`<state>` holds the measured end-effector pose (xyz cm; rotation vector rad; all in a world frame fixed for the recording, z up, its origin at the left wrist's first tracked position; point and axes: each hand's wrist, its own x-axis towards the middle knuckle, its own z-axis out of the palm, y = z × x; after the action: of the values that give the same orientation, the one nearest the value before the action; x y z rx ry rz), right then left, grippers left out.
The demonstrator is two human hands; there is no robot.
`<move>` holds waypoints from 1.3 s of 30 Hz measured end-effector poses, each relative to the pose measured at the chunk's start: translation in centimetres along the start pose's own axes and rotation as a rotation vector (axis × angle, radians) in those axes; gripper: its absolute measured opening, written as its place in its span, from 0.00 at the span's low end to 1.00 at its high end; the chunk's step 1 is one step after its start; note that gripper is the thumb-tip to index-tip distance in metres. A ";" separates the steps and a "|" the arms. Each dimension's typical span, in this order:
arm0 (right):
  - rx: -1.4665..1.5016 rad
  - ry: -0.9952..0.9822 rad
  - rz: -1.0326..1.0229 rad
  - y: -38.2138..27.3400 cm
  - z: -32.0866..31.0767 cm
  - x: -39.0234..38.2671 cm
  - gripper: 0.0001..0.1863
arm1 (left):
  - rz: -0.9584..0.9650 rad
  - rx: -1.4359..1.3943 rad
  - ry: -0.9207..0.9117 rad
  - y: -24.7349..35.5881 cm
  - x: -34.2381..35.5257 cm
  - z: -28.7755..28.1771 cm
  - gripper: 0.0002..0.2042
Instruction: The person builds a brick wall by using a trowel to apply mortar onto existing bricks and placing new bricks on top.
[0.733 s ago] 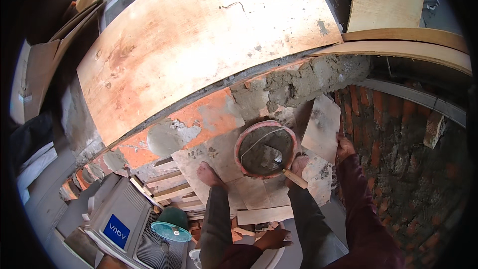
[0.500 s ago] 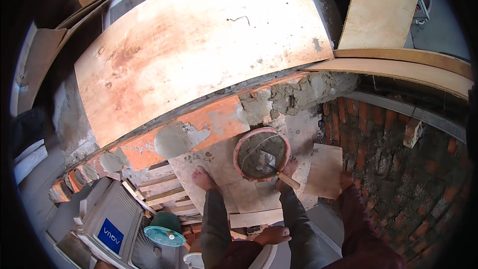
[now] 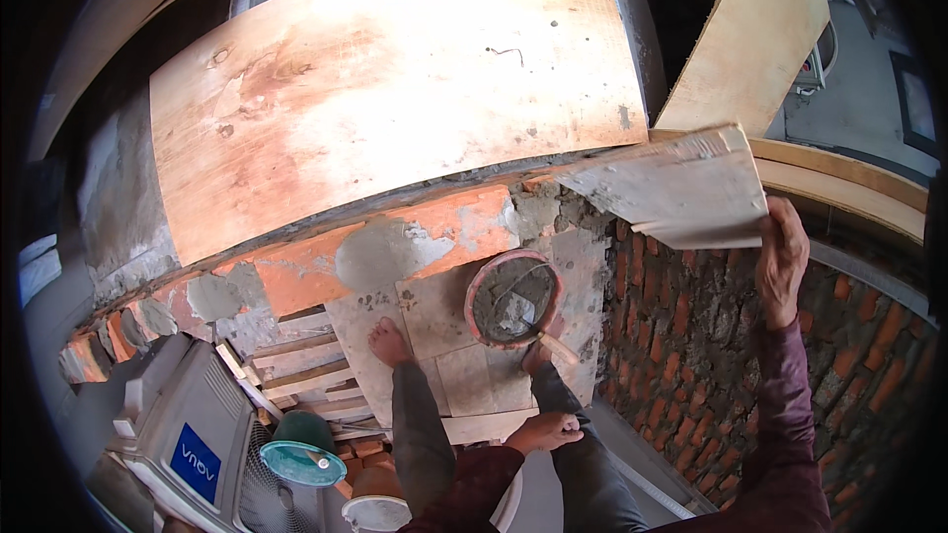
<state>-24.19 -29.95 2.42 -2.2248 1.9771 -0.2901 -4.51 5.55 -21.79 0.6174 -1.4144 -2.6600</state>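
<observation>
One wooden board (image 3: pixel 681 199) was in the right hand (image 3: pixel 783 255), fingers clamped on its edge. The left hand (image 3: pixel 543 432) had its fingers curled together by the right leg (image 3: pixel 595 482).

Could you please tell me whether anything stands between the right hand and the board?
Nothing visible does: the right hand grips the board directly at its right edge. The left hand is away from it, lower in the picture, near the right trouser leg.
</observation>
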 end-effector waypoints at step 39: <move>0.262 -0.953 0.247 3.4 20.0 -16.5 0.21 | -0.239 0.128 -0.255 1.9 3.5 1.4 0.25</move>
<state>-24.45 -14.28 -18.53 -1.4808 1.5106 0.4415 -8.46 4.66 -20.63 0.4986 -1.6855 -2.9394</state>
